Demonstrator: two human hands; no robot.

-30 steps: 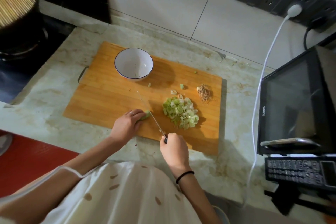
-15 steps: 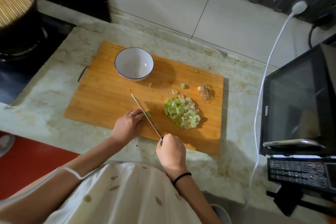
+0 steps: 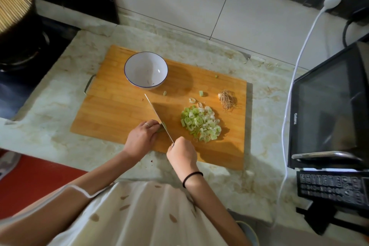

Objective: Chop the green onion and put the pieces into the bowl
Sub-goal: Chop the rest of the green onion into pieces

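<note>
A pile of chopped green onion (image 3: pixel 200 124) lies on the wooden cutting board (image 3: pixel 111 110). A white bowl with a blue rim (image 3: pixel 146 69) stands at the board's far left, holding only a few scraps. My left hand (image 3: pixel 140 139) pins a short green onion stub (image 3: pixel 162 127) at the board's near edge. My right hand (image 3: pixel 182 153) grips the handle of a knife (image 3: pixel 157 117), whose blade rests against the stub beside my left fingertips. A few stray slices (image 3: pixel 200 93) lie between the bowl and the pile.
The cut-off root end (image 3: pixel 227 99) sits at the board's right. A microwave (image 3: pixel 327 110) stands at the right with a white cable (image 3: pixel 299 54) running beside it. A dark pot on the stove (image 3: pixel 18 26) is at the far left. The counter's front edge lies just under my wrists.
The knife has shifted left along the stub toward my left fingers, and the stub showing beyond my fingers has grown shorter. Bowl and pile have stayed put.
</note>
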